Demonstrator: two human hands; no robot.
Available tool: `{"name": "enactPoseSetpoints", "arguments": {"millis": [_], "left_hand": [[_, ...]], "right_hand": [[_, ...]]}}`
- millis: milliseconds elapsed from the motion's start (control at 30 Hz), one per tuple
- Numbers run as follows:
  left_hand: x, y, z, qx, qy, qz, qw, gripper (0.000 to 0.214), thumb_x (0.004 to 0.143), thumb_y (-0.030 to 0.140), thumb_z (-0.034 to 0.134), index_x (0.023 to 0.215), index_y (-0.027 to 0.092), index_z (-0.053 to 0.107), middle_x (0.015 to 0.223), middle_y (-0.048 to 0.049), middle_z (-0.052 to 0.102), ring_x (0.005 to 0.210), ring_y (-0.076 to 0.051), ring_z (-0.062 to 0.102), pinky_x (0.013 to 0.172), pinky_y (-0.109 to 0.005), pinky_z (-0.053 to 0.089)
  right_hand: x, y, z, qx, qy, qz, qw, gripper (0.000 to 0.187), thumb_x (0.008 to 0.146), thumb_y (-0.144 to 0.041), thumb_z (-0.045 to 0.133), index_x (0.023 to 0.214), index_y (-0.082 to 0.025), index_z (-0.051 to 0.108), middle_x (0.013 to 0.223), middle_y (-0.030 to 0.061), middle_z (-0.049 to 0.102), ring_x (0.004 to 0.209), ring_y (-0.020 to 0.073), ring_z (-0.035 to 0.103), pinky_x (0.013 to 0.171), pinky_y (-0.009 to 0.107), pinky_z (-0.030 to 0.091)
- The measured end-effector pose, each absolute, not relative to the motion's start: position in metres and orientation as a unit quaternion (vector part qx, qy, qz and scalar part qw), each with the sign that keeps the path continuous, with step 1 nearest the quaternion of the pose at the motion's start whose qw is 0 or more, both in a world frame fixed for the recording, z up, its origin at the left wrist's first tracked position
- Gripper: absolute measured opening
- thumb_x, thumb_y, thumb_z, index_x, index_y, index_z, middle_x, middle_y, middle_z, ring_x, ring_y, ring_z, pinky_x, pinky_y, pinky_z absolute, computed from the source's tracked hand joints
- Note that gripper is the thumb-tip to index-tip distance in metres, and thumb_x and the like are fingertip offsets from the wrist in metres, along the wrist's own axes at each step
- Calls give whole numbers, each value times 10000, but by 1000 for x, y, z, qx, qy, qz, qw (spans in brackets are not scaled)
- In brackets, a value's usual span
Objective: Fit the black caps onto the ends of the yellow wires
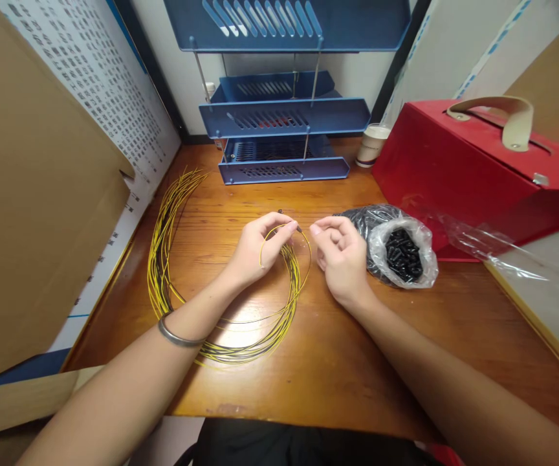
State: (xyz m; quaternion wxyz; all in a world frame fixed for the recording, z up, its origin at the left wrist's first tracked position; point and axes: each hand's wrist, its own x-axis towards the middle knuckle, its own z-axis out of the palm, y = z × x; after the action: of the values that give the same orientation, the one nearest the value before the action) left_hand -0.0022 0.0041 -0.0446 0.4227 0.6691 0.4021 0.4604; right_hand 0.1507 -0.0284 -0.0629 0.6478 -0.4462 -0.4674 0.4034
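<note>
A bundle of thin yellow and black wires [160, 259] lies in a wide loose loop on the wooden table and passes beneath my left forearm. My left hand [260, 249] is closed in a pinch, with one wire curving out from its thumb and fingertips; a small dark tip shows there. Just to the right, my right hand [342, 259] has its thumb and forefinger together, a short gap from that tip. Whatever it may hold is too small to make out. Beside it stands an open clear plastic bag [427, 265] of small black cylindrical pieces [403, 254].
A blue tiered tray rack [284, 116] stands at the back. To its right are a paper cup [372, 145] and a red box [454, 168] with a beige handle. Cardboard [41, 194] walls the left side. The table's front edge [260, 419] is close to me.
</note>
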Motion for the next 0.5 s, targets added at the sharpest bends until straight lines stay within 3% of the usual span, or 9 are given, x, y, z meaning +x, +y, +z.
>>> {"name": "enactPoseSetpoints", "arguments": {"millis": [167,333,400,433,500], "left_hand": [[-3,4,-45,669,410,454,422,285,888,453,676,865,169,684,741,-21,677,696,-138,599,685,-257,480],[-4,4,-44,675,412,443,423,279,898,440,661,870,164,690,728,-21,672,659,-133,582,645,-254,469],[-4,4,-44,676,412,443,421,268,895,424,661,873,159,694,734,-26,678,656,-135,584,632,-252,465],[-4,4,-44,675,412,446,418,261,893,414,662,874,156,696,739,-29,682,659,-136,587,630,-252,465],[-4,4,-43,676,411,450,414,251,890,400,665,872,152,698,758,-35,692,676,-140,599,641,-251,470]], "right_hand": [[145,-6,-14,-403,-445,352,718,181,911,-291,677,879,-235,508,555,-99,387,437,73,327,452,253,240],[120,-5,73,-385,-390,369,751,242,1061,-180,404,829,-249,395,515,-119,267,391,63,262,408,237,205],[114,-13,96,-310,-419,362,773,237,1061,-160,388,840,-231,433,553,-117,324,385,38,293,392,218,212],[113,-19,103,-287,-428,349,782,259,1073,-202,334,843,-223,452,571,-115,330,380,24,304,398,206,226],[119,-31,109,-276,-462,330,776,565,1043,-436,38,914,-197,533,573,-107,312,391,7,353,434,187,270]]}}
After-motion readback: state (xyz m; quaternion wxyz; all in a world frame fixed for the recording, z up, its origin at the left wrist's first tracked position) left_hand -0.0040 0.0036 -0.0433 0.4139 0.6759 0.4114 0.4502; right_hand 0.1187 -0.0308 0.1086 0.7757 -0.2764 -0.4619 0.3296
